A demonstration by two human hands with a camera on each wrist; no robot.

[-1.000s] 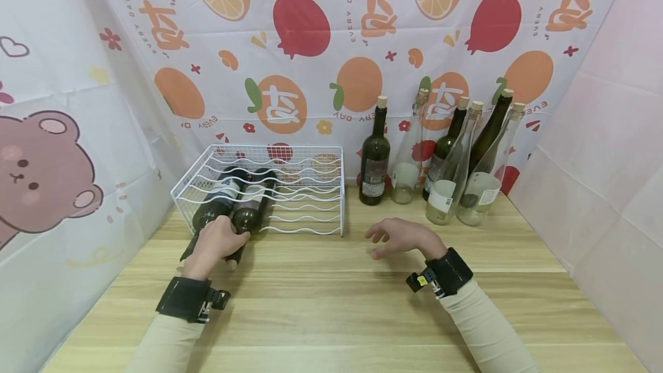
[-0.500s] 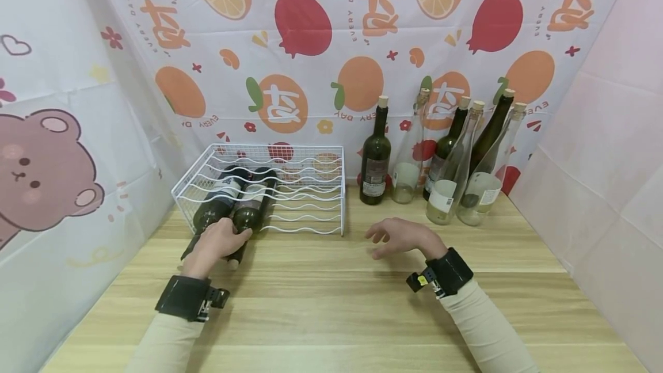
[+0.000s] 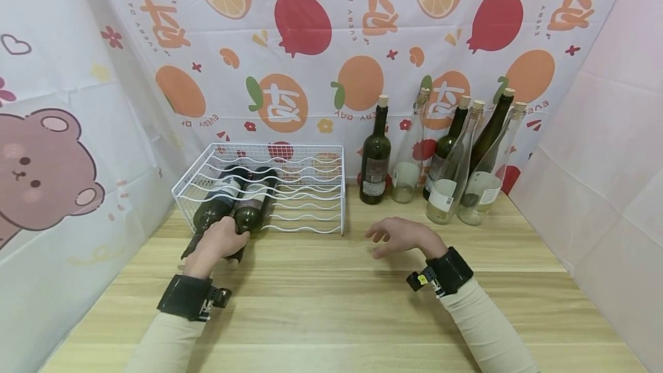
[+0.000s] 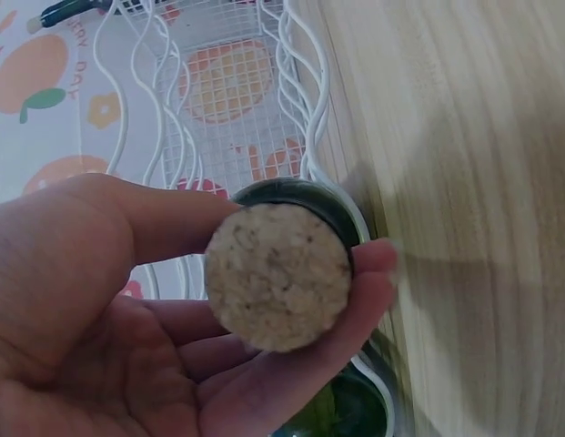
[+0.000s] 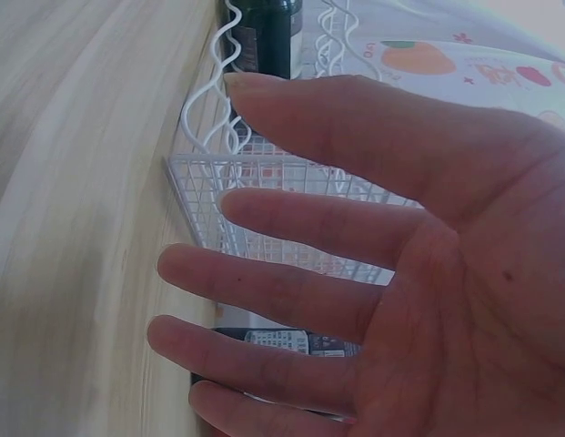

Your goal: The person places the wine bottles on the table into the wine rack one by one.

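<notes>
Two dark green wine bottles lie side by side in a white wire wine rack [image 3: 342,212], necks toward me. My left hand [image 3: 220,239] grips the neck of the right-hand lying bottle [image 3: 250,216], thumb and fingers round it just behind its cork [image 4: 277,278]. Beside it, the other lying wine bottle [image 3: 213,205] is partly covered by the same hand in the head view. My right hand [image 3: 400,236] hovers right of the rack with its fingers spread and loosely bent, holding nothing, as the right wrist view confirms.
Several corked bottles stand at the back right, among them a dark green bottle [image 3: 375,160] nearest the rack and a clear bottle [image 3: 444,191] with a pale label. The wooden table [image 3: 321,304] meets printed cloth walls [image 3: 331,96] at the back and sides.
</notes>
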